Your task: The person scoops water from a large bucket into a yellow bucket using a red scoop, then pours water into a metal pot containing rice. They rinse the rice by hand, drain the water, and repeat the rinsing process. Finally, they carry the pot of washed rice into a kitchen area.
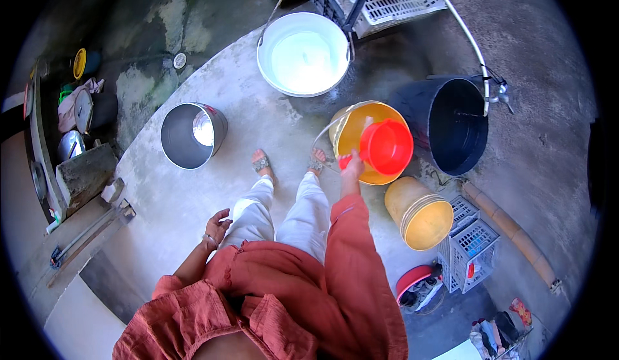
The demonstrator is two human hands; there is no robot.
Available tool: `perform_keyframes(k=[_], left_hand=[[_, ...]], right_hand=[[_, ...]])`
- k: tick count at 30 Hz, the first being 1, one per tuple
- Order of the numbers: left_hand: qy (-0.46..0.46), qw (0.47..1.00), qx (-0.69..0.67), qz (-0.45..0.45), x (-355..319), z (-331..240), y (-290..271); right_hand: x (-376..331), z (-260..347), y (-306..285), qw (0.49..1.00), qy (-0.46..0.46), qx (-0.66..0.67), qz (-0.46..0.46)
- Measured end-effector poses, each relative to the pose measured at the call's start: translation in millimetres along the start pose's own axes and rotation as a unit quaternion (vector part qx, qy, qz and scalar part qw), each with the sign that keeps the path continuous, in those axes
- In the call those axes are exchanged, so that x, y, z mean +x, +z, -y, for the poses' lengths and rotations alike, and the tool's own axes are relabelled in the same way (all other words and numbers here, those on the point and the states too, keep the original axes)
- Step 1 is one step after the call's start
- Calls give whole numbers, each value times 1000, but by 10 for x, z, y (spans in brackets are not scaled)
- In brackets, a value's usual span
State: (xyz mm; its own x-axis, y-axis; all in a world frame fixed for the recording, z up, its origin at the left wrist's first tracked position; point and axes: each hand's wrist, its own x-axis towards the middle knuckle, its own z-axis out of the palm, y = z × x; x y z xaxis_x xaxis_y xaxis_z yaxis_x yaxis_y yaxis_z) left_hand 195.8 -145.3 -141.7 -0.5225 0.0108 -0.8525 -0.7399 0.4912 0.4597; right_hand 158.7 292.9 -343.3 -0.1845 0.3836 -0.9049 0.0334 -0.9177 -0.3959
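Grey concrete floor (193, 199) (damp, mossy patches), round drain (180, 60), stone ledge (84, 173), bright daylight

We see no signs, screens or readable labels anywhere in the frame. The only thing we can count as packaging is a small red item (471, 270) inside the pale plastic crate (474, 247) at the lower right; it is too small for us to tell its shape or kind.

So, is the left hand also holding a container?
No, the left hand hangs bare beside the white trousers, while only the right hand grips the red scoop over the yellow bucket.
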Motion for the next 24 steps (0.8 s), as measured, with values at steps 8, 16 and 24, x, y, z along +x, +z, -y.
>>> perform_keyframes(k=[8,16,24], left_hand=[[64,997,-7,33,287,-407,416],[48,998,27,20,307,-576,555],[49,998,29,-2,303,-600,548]], right_hand=[[-1069,289,-558,646,-287,-636,-309],[-1395,989,-802,608,-444,-599,-275],[-1105,2323,-516,658,-407,-561,-294]])
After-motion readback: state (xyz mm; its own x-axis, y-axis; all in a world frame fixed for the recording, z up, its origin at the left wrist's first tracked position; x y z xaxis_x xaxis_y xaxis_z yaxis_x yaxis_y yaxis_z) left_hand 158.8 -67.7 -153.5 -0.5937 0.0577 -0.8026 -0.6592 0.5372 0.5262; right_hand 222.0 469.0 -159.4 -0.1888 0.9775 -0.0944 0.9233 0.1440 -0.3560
